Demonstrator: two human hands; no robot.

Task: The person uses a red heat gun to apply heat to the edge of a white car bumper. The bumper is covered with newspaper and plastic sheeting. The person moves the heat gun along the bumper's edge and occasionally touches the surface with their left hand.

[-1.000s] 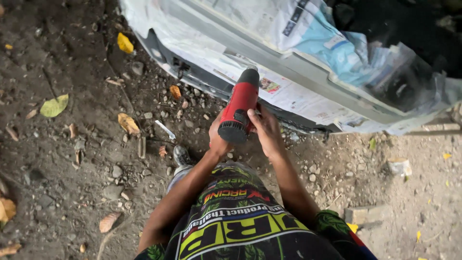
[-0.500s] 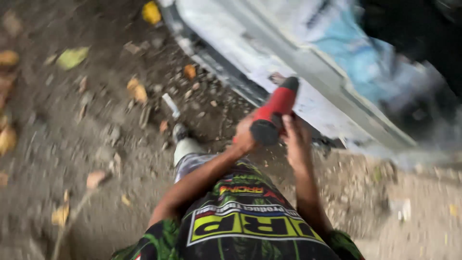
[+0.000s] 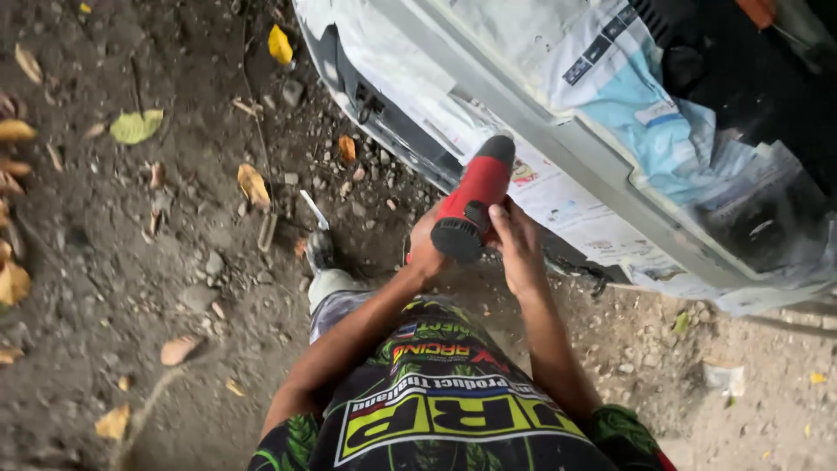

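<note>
Gripping the red power tool (image 3: 471,205) with both your left hand (image 3: 427,253) and right hand (image 3: 516,244), keep its nose square against the paper-masked grey panel (image 3: 558,144) above the dirt ground (image 3: 131,262).

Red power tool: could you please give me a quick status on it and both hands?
Both hands, left hand and right hand, gripping red power tool. Tool nose at paper-masked vehicle panel. Nothing between tool and panel.
</note>
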